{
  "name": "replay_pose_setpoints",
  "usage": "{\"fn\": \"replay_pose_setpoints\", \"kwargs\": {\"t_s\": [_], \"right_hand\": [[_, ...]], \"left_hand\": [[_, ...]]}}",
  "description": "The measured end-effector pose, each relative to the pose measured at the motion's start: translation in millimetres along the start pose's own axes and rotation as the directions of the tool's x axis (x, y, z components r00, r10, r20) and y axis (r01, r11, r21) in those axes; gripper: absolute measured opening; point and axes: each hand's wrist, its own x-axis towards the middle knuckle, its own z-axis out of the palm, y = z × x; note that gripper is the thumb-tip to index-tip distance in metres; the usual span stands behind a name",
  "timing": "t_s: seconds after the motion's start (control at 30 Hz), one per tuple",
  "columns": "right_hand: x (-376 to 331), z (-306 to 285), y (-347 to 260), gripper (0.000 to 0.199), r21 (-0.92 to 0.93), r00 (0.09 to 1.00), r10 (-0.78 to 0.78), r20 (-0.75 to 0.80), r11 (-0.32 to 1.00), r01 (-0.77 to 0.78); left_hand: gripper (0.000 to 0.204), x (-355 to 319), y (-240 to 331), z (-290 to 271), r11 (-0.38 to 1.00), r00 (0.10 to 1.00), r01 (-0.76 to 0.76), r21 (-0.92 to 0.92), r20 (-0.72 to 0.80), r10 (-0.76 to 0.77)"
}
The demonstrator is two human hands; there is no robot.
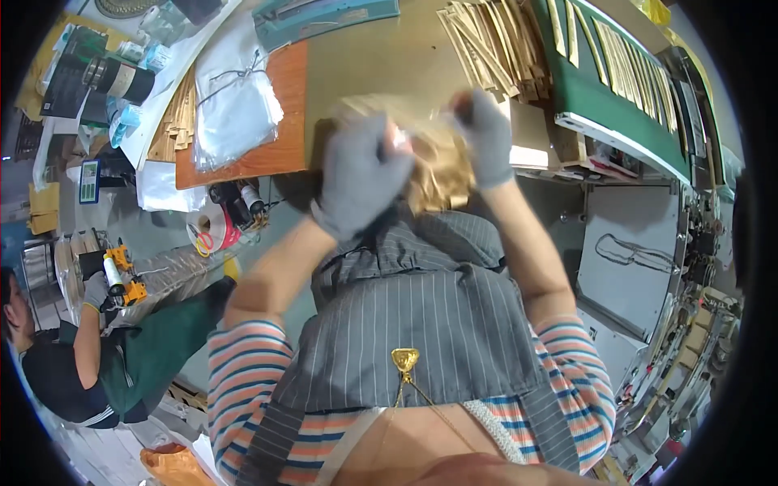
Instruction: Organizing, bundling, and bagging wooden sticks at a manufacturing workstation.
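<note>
Both my hands wear grey gloves and are raised over the near edge of the worktable, blurred by motion. A crumpled, shiny brown wrapping (442, 174) hangs between them above my lap. My left hand (365, 174) is closed on the wrapping's left side, with bare thumb and fingertip skin showing. My right hand (486, 142) is curled at its upper right edge, fingers bent inward and smeared. Whether the wrapping has anything inside is hidden by its folds.
Clear plastic bags (239, 113) tied with a cord lie on the table's left. Beyond stands a blue metal device (320, 20). Brown strips (494, 49) are piled at the far right, beside a green rack (616, 89). At the left, a co-worker (105, 348) handles a yellow-and-black tool (121, 279).
</note>
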Motion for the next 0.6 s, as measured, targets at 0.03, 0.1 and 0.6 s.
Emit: {"fn": "replay_pose_setpoints", "kwargs": {"t_s": [0.03,0.1,0.6], "right_hand": [[20,-3,-9,0.009,0.204,0.995,-0.047,-0.089,0.977,0.064],[47,-16,-61,0.011,0.169,0.988,-0.119,-0.095,0.977,0.134],[163,-75,-36,0.013,-0.077,0.980,-0.068,0.186,0.994,0.083]], "left_hand": [[0.013,25,0,-6,0.989,0.991,0.098,-0.113,-0.078,-0.107],[0.008,74,-22,-33,0.993,0.974,-0.079,0.089,-0.205,0.096],[0.030,160,-27,-74,0.992,0.968,0.117,0.040,0.217,-0.123]]}}
